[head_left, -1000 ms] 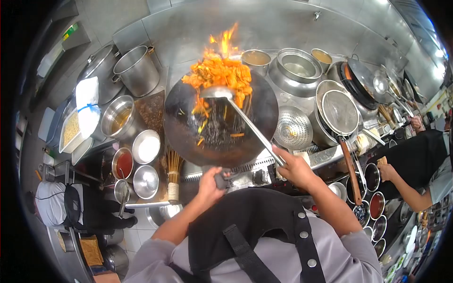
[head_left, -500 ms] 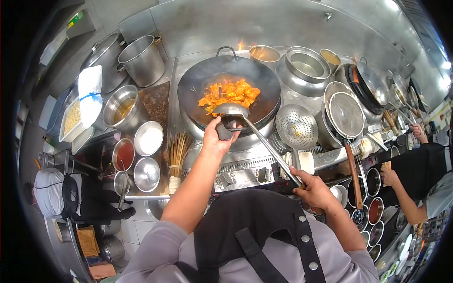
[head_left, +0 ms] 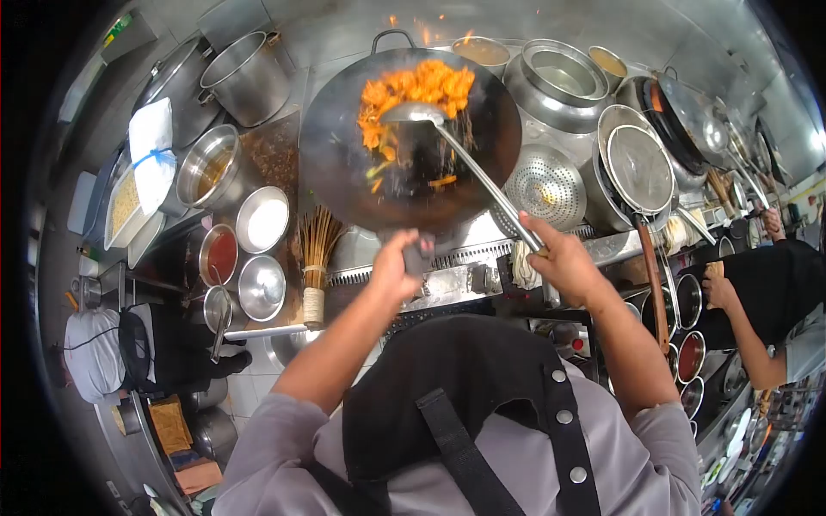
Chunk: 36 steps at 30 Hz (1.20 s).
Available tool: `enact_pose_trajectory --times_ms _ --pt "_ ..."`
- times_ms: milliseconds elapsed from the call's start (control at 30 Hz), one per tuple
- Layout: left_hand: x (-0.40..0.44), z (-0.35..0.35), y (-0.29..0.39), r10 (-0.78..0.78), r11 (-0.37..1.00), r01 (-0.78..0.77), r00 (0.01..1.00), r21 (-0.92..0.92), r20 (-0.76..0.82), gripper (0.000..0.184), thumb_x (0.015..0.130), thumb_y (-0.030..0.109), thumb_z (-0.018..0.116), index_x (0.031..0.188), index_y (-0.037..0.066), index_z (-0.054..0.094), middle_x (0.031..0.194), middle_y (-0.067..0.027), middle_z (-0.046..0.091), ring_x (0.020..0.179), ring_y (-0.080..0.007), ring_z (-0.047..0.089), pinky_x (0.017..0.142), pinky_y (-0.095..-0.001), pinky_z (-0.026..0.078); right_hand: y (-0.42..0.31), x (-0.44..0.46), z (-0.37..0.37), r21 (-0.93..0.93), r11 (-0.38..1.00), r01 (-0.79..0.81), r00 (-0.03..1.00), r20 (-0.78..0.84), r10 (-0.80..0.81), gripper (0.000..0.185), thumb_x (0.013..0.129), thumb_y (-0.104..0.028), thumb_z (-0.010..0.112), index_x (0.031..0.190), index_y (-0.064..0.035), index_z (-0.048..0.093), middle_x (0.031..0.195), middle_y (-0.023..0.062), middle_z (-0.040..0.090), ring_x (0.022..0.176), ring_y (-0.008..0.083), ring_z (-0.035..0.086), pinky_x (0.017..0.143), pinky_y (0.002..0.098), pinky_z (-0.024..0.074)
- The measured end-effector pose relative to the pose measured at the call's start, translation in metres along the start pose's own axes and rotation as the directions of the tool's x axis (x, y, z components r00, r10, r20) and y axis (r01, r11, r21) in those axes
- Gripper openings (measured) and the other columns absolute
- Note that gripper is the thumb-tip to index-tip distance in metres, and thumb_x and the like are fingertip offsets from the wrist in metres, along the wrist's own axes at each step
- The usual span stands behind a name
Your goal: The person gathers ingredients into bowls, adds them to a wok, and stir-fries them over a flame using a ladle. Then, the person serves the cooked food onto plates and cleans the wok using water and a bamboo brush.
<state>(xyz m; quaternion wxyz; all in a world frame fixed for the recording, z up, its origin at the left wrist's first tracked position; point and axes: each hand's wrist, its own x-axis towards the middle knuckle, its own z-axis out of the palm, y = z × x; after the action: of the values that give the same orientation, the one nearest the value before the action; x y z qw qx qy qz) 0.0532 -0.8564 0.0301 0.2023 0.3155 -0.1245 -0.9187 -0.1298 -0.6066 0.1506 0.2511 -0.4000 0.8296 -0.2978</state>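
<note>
A large dark wok is tilted up in front of me, with orange food gathered toward its far side. My left hand is closed round the wok's near handle, with a dark cloth over it. My right hand grips the end of a long metal ladle. The ladle's bowl rests against the lower edge of the food. Small flames show beyond the wok's far rim.
Left of the wok are metal bowls, a bamboo brush and tall pots. To the right are a perforated strainer and a mesh sieve. A co-worker's arm shows at right; another person stands at left.
The wok was first tilted amid high flames, then lowered level on the burner; now it is tilted up again. My left hand moved back toward me with the handle. The ladle stayed in my right hand.
</note>
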Motion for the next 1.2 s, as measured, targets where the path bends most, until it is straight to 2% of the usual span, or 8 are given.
enact_pose_trajectory --times_ms 300,500,567,833,900,1067,1133,1200 --pt "-0.017 0.061 0.05 -0.08 0.994 0.082 0.996 -0.069 0.03 0.008 0.093 0.008 0.06 0.096 0.003 0.054 0.082 -0.0085 0.06 0.078 -0.0204 0.062 0.077 -0.0401 0.056 -0.047 -0.072 -0.059 0.418 0.859 -0.295 0.942 0.277 0.189 0.072 0.087 0.003 0.065 0.153 -0.0205 0.048 0.074 -0.0024 0.057 0.057 0.0063 0.05 0.054 0.025 0.0439" --pt "0.022 0.007 0.015 0.003 1.0 -0.003 1.0 0.001 0.002 0.011 0.091 0.006 0.065 0.096 0.002 0.056 0.092 -0.011 0.062 0.076 -0.0201 0.062 0.077 -0.0391 0.058 -0.034 -0.01 -0.004 0.046 0.989 -0.142 0.988 0.064 0.139 0.067 0.088 -0.007 0.065 0.152 -0.0171 0.047 0.072 0.0127 0.062 0.056 0.0195 0.058 0.06 0.0358 0.0508" --pt "-0.018 -0.023 -0.004 0.018 0.999 -0.016 0.998 0.041 -0.053 0.012 0.089 0.004 0.065 0.096 0.005 0.056 0.09 -0.0093 0.058 0.073 -0.0197 0.059 0.077 -0.0373 0.057 -0.009 -0.013 0.008 -0.128 0.983 0.134 0.988 -0.063 -0.143 0.07 0.088 -0.006 0.066 0.154 -0.0172 0.044 0.075 0.0172 0.062 0.059 0.0214 0.058 0.063 0.0346 0.0511" --pt "-0.01 0.059 0.053 -0.072 0.996 0.072 0.997 -0.049 0.013 0.009 0.092 0.009 0.064 0.092 0.007 0.055 0.083 -0.0062 0.058 0.079 -0.0194 0.06 0.075 -0.0411 0.056 -0.042 -0.088 -0.063 0.419 0.853 -0.312 0.943 0.245 0.224 0.069 0.086 -0.004 0.066 0.152 -0.0197 0.051 0.068 0.0025 0.057 0.057 0.0099 0.052 0.058 0.0286 0.0471" --pt "0.016 0.055 0.042 -0.002 1.0 0.002 1.0 -0.007 0.008 0.01 0.092 0.009 0.064 0.095 0.006 0.055 0.085 -0.0073 0.059 0.08 -0.0209 0.061 0.075 -0.0404 0.056 -0.058 -0.067 -0.063 0.025 0.975 -0.22 0.956 0.204 0.21 0.069 0.086 -0.005 0.065 0.151 -0.0188 0.05 0.067 0.0035 0.058 0.055 0.0116 0.053 0.057 0.031 0.0479" --pt "-0.005 -0.013 0.001 0.034 0.995 -0.037 0.999 0.092 0.033 0.01 0.092 0.008 0.063 0.097 0.004 0.055 0.088 -0.0099 0.06 0.079 -0.0214 0.061 0.079 -0.0388 0.057 -0.027 -0.021 -0.012 0.041 0.994 -0.102 0.993 0.064 0.099 0.07 0.085 0.0 0.066 0.152 -0.014 0.049 0.073 0.0015 0.057 0.06 0.0088 0.052 0.055 0.0277 0.0451" --pt "-0.043 -0.034 -0.004 -0.043 0.995 0.042 0.999 0.085 0.001 0.009 0.092 0.009 0.063 0.094 0.006 0.055 0.086 -0.01 0.059 0.079 -0.0204 0.062 0.081 -0.0384 0.057 -0.012 -0.028 -0.001 -0.196 0.951 0.238 0.959 -0.105 -0.262 0.066 0.087 -0.009 0.067 0.151 -0.0172 0.05 0.068 0.0046 0.059 0.058 0.0137 0.056 0.059 0.0331 0.0493" --pt "-0.074 -0.014 0.012 -0.052 0.993 0.058 0.997 0.098 -0.064 0.009 0.092 0.009 0.062 0.092 0.006 0.054 0.085 -0.0101 0.057 0.079 -0.0206 0.06 0.078 -0.037 0.057 -0.045 -0.064 -0.036 -0.002 0.999 0.042 0.999 0.005 -0.042 0.066 0.087 -0.009 0.067 0.151 -0.0174 0.05 0.068 0.0051 0.059 0.058 0.0136 0.056 0.059 0.0328 0.0495"
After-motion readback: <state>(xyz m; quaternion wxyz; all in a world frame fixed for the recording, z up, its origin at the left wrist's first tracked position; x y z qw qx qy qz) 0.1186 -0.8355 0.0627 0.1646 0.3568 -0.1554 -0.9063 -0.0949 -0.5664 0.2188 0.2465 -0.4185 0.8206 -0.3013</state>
